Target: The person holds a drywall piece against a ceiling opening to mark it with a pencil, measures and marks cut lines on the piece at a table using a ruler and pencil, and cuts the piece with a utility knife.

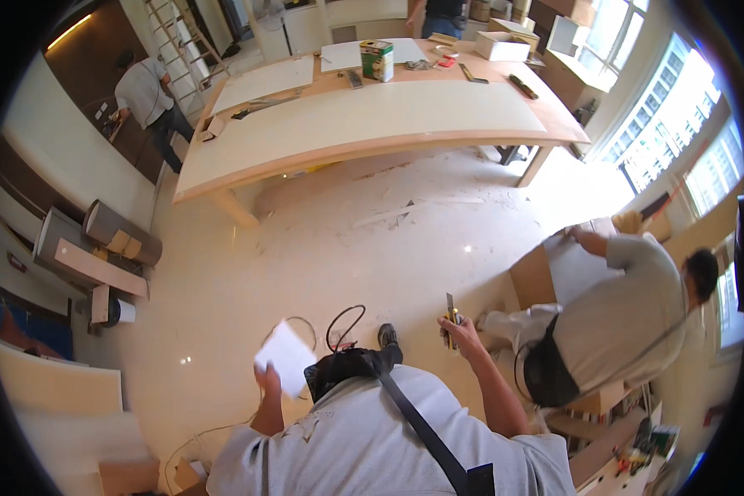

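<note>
We note our left hand [266,379] closed on a small white sheet piece [286,357], raised clear of the floor [223,289], and our right hand [461,331] gripping a utility knife [451,312] blade-up, seemingly kept from the crouching co-worker [612,322].

Place: a room under fit-out, used as a carpentry work site.
Workbench: a long board table [364,124] on trestle legs, strewn with panels, hand tools and a green tin [377,60].
Floor: pale, dusty, littered with offcuts [388,215] and a cable.
Surroundings: a ladder [174,41], cardboard boxes, loose cabinet parts [99,256], bright windows.
</note>
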Demonstrator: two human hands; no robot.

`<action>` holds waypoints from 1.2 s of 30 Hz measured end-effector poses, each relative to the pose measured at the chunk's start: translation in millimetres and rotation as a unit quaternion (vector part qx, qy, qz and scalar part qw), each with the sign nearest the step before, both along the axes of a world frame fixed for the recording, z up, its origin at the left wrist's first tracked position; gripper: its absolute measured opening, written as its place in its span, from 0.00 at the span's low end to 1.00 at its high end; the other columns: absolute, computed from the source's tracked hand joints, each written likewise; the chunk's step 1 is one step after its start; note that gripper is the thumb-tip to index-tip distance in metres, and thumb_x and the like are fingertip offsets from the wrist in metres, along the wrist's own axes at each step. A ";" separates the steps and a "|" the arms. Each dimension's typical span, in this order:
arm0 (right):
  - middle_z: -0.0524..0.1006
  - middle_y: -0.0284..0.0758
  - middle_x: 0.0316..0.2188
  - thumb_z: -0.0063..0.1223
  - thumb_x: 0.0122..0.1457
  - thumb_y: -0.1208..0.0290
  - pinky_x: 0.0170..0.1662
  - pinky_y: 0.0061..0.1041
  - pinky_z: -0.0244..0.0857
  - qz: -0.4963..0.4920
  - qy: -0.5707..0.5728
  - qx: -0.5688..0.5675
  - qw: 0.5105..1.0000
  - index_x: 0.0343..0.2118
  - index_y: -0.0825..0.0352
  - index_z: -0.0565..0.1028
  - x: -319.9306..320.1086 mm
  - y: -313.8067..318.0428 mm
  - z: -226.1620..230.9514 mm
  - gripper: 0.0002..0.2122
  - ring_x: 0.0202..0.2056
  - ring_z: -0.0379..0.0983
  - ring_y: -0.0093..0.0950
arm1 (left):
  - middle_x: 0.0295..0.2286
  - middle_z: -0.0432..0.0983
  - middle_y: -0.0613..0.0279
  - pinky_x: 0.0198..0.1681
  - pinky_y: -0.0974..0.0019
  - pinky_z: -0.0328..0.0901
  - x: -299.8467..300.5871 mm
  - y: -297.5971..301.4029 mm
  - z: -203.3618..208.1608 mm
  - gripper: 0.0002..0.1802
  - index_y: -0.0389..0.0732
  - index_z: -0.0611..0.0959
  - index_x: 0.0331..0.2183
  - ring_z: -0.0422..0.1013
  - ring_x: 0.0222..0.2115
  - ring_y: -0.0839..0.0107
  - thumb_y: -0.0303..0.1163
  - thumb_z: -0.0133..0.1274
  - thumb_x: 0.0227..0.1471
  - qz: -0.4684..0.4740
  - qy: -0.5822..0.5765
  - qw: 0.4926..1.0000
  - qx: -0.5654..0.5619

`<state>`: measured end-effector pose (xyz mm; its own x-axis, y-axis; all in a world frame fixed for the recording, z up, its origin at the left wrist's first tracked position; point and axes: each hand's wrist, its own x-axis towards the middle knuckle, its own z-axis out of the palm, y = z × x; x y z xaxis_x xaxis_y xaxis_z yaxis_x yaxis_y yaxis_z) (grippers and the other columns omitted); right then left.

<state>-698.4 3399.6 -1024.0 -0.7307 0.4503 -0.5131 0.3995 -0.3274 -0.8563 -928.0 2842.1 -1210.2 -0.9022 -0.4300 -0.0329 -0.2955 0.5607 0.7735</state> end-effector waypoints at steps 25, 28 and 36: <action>0.78 0.30 0.39 0.65 0.60 0.69 0.46 0.32 0.77 -0.243 0.297 -0.215 0.898 0.44 0.64 0.75 -509.2 420.3 64.8 0.13 0.40 0.79 0.27 | 0.53 0.76 0.57 0.60 0.47 0.68 -494.8 807.8 302.7 0.29 0.41 0.74 0.58 0.72 0.56 0.57 0.41 0.62 0.60 -0.490 -0.370 0.581 0.534; 0.79 0.32 0.39 0.64 0.58 0.71 0.49 0.34 0.77 -0.262 0.277 -0.242 0.892 0.47 0.65 0.75 -537.1 449.1 37.0 0.15 0.42 0.79 0.29 | 0.52 0.77 0.57 0.58 0.51 0.70 -596.6 785.2 281.9 0.31 0.40 0.74 0.58 0.75 0.53 0.59 0.42 0.64 0.58 -0.624 -0.405 0.521 0.418; 0.78 0.37 0.48 0.63 0.56 0.67 0.53 0.42 0.75 -0.383 0.214 -0.216 0.872 0.54 0.66 0.73 -544.7 453.5 31.6 0.23 0.49 0.76 0.37 | 0.35 0.86 0.56 0.44 0.61 0.74 -949.0 607.5 148.8 0.12 0.39 0.86 0.40 0.82 0.38 0.63 0.33 0.61 0.54 -0.477 -0.060 0.874 -0.073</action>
<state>-1243.1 3853.1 -992.4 -0.4661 0.7225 -0.5106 -0.4036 -0.6872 -0.6040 -1877.0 3449.7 -1061.4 -0.8462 0.5086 -0.1589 0.2870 0.6863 0.6684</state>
